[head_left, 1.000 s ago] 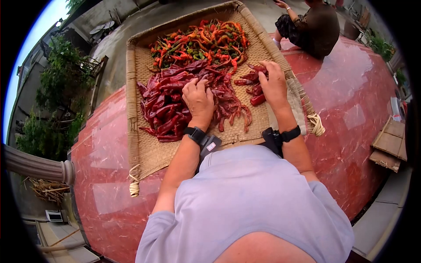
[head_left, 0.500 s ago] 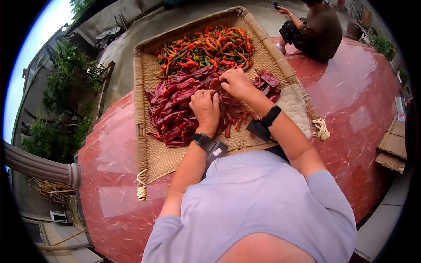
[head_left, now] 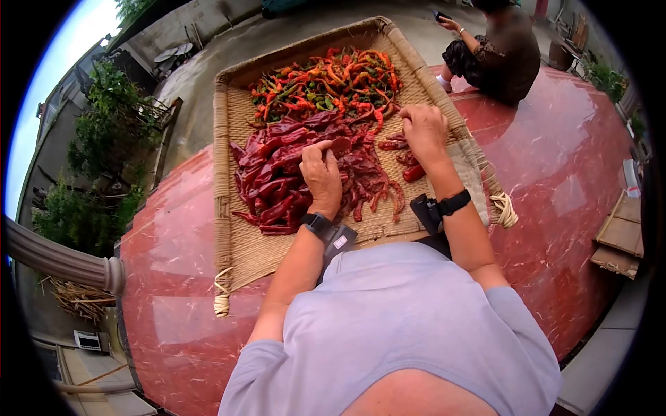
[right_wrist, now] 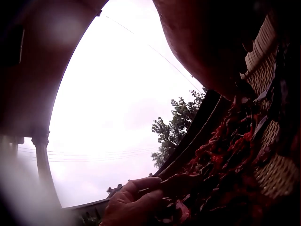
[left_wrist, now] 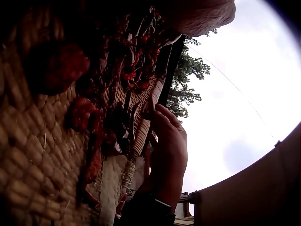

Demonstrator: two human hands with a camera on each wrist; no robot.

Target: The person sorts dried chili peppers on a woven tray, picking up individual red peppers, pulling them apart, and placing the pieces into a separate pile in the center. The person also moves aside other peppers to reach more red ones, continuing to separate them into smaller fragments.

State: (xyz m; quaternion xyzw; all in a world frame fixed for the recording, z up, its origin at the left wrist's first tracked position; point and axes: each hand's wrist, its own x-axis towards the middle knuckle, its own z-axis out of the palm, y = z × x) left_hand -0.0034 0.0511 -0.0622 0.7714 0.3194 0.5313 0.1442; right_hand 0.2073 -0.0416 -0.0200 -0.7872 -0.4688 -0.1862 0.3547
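In the head view my left hand (head_left: 321, 177) is over the right side of a pile of dark red chili peppers (head_left: 274, 177). Its thumb and fingers pinch one dark red chili pepper (head_left: 340, 144), also visible in the right wrist view. My right hand (head_left: 425, 132) is bent above a small group of dark red chilies (head_left: 409, 165) on the tray's right side. In the left wrist view the right hand's fingertips (left_wrist: 159, 109) come close together; I cannot tell whether they hold anything. Paler, shrivelled chilies (head_left: 374, 194) lie between the hands.
All the chilies lie in a woven tray (head_left: 220, 180) with a raised, wrapped rim. Orange, red and green chilies (head_left: 333, 80) fill its far part. A pale cloth-like sheet (head_left: 463, 173) lies at its right edge. Someone (head_left: 510, 55) sits beyond on the red floor (head_left: 555, 229).
My right hand was over the small group, moved left beside my left hand, and is now back at the right. The left hand stays near the pile, its pepper now plainly visible.
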